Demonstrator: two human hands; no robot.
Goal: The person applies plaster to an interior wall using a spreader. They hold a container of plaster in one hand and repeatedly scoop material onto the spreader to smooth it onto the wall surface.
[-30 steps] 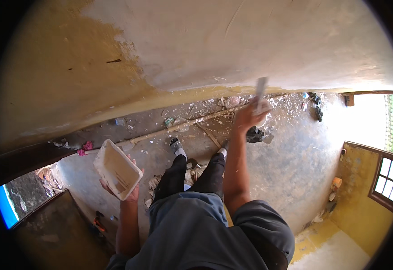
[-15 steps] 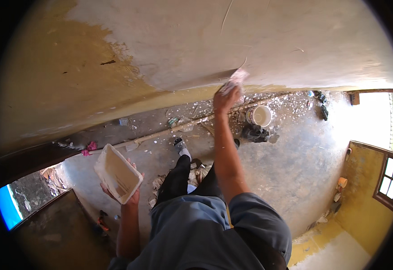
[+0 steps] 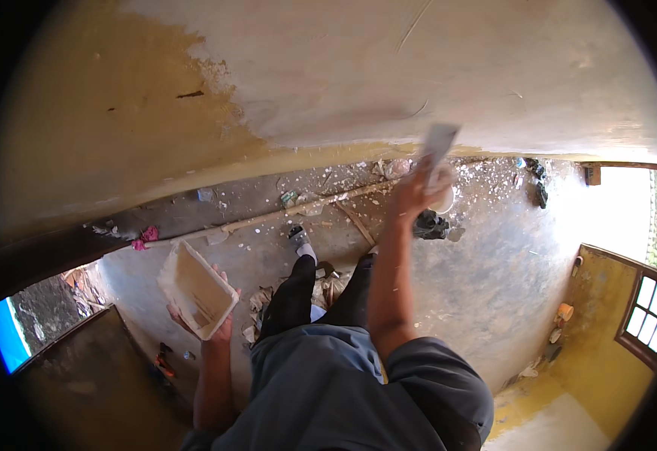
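My left hand [image 3: 220, 319] grips an off-white rectangular tray [image 3: 197, 286] from beneath, with pale compound smeared inside. My right hand [image 3: 421, 189] is raised, closed on a flat, pale, blurred trowel [image 3: 440, 143] just in front of the wall [image 3: 343, 83]. The wall is yellow at the left and along its bottom, and coated off-white over its middle and right, with a few raised streaks. Behind my right hand a white bucket [image 3: 443, 201] is partly hidden.
A long pole [image 3: 313, 204] lies among white flakes and debris along the wall base. Black plastic [image 3: 427, 229] lies by the bucket, crumpled sacks [image 3: 336, 286] between my legs. At right are a bright doorway [image 3: 606, 210] and a barred window [image 3: 648, 316]; at left, another opening [image 3: 42, 316].
My right hand with the trowel swung left across the wall, uncovering the bucket, then moved back right in front of it. My left hand and the tray have barely moved.
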